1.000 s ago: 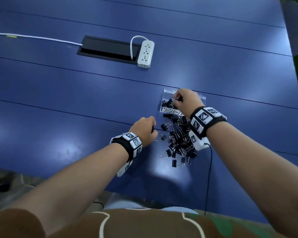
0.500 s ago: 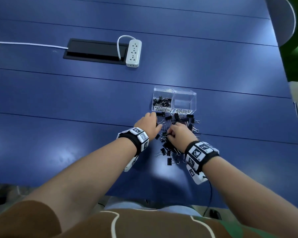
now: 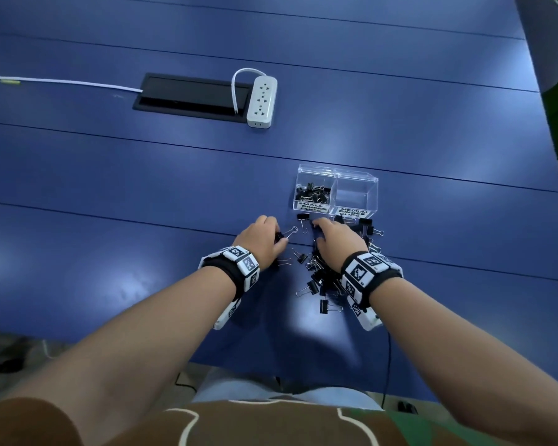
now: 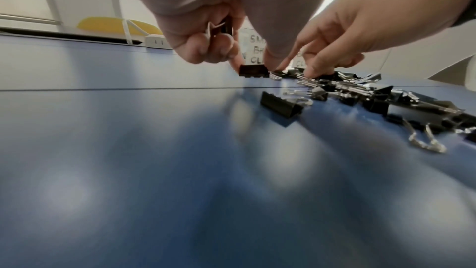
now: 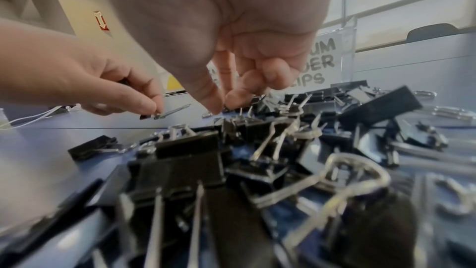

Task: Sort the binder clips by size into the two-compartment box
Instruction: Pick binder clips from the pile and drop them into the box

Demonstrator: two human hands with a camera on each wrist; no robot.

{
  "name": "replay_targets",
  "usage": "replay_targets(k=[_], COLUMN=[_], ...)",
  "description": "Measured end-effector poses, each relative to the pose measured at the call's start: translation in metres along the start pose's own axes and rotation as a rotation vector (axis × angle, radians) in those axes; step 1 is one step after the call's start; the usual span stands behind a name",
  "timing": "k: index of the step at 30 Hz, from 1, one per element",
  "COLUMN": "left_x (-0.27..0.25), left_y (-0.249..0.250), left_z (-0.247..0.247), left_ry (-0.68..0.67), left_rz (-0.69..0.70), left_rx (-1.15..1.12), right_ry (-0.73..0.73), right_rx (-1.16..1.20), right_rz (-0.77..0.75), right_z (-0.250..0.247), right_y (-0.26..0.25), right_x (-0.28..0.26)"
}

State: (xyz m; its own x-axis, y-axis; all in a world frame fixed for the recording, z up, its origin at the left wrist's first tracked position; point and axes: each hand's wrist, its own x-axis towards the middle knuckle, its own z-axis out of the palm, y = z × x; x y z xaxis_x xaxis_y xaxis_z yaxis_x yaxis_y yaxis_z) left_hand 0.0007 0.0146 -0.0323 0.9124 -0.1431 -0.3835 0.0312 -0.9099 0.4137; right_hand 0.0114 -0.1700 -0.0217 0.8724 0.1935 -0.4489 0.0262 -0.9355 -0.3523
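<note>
A clear two-compartment box (image 3: pixel 335 175) stands on the blue table. Its left cell, labelled SMALL, holds several small black clips (image 3: pixel 313 193); the right cell, labelled MEDIUM (image 3: pixel 356 194), looks bare. A pile of black binder clips (image 3: pixel 322 275) lies in front of it. My left hand (image 3: pixel 282 238) pinches a clip (image 4: pixel 253 71) on the table left of the pile, with another clip (image 4: pixel 221 27) tucked in its curled fingers. My right hand (image 3: pixel 316 231) is over the pile's far end, thumb and forefinger (image 5: pixel 224 103) pinching a small clip there.
A white power strip (image 3: pixel 261 101) and a black cable hatch (image 3: pixel 187 94) lie far back, with a white cord (image 3: pixel 62 82) running left. A black cable (image 3: pixel 388 358) hangs from my right wrist over the near table edge.
My right hand came back from the box's small cell to the pile. My left hand moved forward to a clip nearer the box.
</note>
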Motion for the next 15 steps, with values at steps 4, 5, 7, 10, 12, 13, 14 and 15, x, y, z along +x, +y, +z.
replay_targets(k=[4,5,7,10,12,13,14,15], left_x=[-0.004,-0.006,-0.010,-0.015,-0.015,-0.015,-0.015,-0.015], left_y=[-0.007,-0.006,-0.001,0.010,0.018,0.022,0.025,0.027], left_z=[-0.003,-0.003,-0.001,0.003,0.006,0.008,0.009,0.011], left_ry=[0.016,0.014,0.007,-0.033,-0.088,-0.112,-0.130,-0.140], left_rz=[0.003,0.021,0.077,0.179,0.221,0.231,0.235,0.237], left_rx=[-0.033,-0.038,-0.041,0.000,0.054,0.080,0.105,0.128], right_ry=[0.059,0.063,0.043,0.023,0.026,0.026,0.026,0.032], right_rx=[0.018,0.017,0.000,-0.015,-0.007,0.001,0.011,0.025], right_rz=[-0.037,-0.038,-0.029,-0.038,-0.059,-0.067,-0.074,-0.088], right_z=[0.003,0.003,0.002,0.003,0.005,0.007,0.008,0.009], right_y=[0.001,0.000,-0.001,-0.003,-0.003,-0.004,-0.004,-0.004], right_x=[-0.001,0.000,0.004,0.007,0.007,0.006,0.005,0.004])
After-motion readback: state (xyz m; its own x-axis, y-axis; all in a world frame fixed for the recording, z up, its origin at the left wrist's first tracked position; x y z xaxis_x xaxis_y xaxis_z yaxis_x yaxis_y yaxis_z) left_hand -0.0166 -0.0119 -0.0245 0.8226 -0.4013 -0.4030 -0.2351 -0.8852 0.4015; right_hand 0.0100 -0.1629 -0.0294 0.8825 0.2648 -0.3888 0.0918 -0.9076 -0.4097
